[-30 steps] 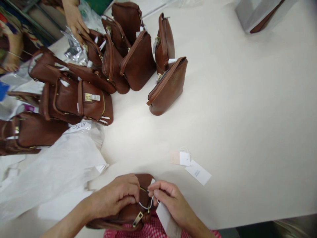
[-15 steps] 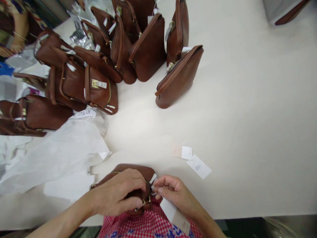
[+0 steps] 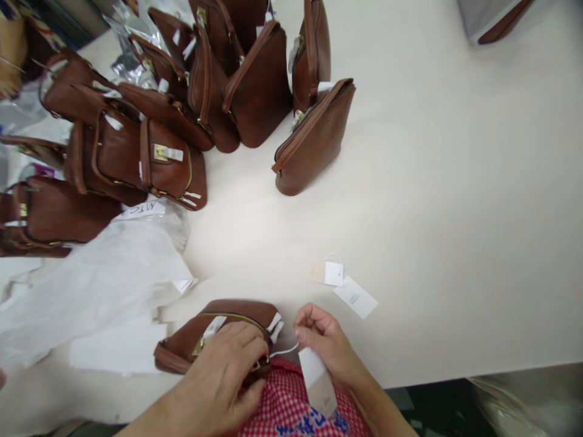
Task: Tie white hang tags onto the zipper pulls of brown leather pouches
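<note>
A small brown leather bag point(image 3: 214, 331) lies at the near edge of the white table point(image 3: 455, 212), partly over my lap. My left hand point(image 3: 223, 376) rests curled on top of the bag, fingers closed around its brass ring at the right end. Just to the right, my right hand point(image 3: 325, 346) pinches a white string that runs from that ring. A white paper tag point(image 3: 319, 381) hangs under my right hand.
Several matching brown bags point(image 3: 255, 91) stand and lie at the far left, the nearest upright one point(image 3: 312, 142) mid-table. White tissue paper point(image 3: 91, 285) spreads at the left. Loose paper tags point(image 3: 344, 285) lie right of centre. A grey box point(image 3: 492, 18) sits far right.
The right hand has pulled away to the right, drawing the string taut out of the ring. The left hand slid over the bag's end, and more of the bag now shows.
</note>
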`<state>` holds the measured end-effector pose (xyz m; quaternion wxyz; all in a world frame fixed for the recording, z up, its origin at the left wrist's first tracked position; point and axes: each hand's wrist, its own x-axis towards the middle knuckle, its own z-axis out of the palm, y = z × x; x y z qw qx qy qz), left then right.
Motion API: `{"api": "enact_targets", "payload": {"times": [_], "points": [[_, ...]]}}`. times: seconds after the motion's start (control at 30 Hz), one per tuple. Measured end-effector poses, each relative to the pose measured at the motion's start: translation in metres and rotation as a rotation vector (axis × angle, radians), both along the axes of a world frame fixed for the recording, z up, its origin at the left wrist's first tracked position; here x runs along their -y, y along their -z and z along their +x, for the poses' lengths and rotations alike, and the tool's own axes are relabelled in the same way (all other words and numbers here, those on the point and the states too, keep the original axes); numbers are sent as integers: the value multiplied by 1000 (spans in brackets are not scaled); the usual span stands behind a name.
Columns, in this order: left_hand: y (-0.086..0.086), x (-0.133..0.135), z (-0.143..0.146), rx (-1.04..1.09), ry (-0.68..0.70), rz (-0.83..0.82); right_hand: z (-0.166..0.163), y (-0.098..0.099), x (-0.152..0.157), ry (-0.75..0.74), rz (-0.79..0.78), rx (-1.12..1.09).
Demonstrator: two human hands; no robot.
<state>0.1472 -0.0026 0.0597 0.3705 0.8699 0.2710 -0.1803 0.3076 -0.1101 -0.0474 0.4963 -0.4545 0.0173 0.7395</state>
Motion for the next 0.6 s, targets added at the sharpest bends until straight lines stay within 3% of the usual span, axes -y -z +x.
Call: {"api": "enact_targets", "payload": {"times": [0.17,0.27,0.37,0.5,0.6], "points": [[3,-7,12,108,-49,55,0,-8,-5,54,70,-28],[12,-7,17,32,-36,-39,2,-7,-2,69,91,-28],[16,-10,18,0,-108,-119,7,-4,2,50,104,24],[14,-14,18,-2,-203,-160,14,-3,3,-62,150,165],[13,-14,20,-70,-218,-143,19,-9,0,-185,279,451]]}}
